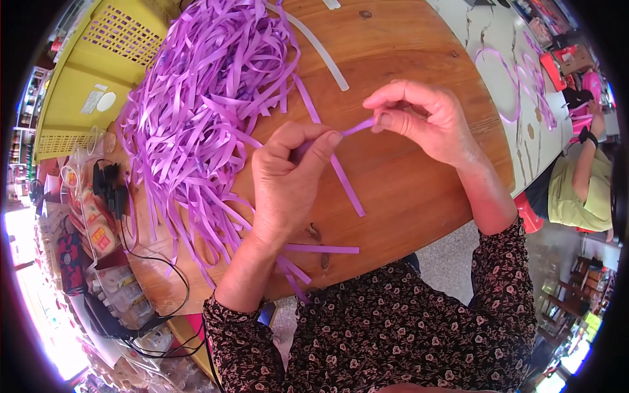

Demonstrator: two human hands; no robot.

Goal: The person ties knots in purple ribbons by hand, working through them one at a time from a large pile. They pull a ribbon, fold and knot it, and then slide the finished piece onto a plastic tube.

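Observation:
A short stretch of purple ribbon (pixel 358 128) runs between my two hands above the wooden table. My left hand (pixel 288 167) pinches it between thumb and curled forefinger. At its other end, my right hand (pixel 422 121) has thumb and forefinger together on the ribbon, the other fingers loosely bent. A large tangled heap of purple ribbons (pixel 196 98) lies beyond and left of my left hand. Under my hands one loose strip (pixel 347 187) slants across the wood, and another strip (pixel 324 249) lies near the table's front edge.
The wooden table (pixel 419 196) curves round in front of me. A yellow plastic crate (pixel 72 98) stands at the far left, with black cables (pixel 108 183) nearby. On the right, a white marbled table (pixel 481 26) bears purple ribbon loops (pixel 514 85). A person in a yellow-green top (pixel 576 190) sits there.

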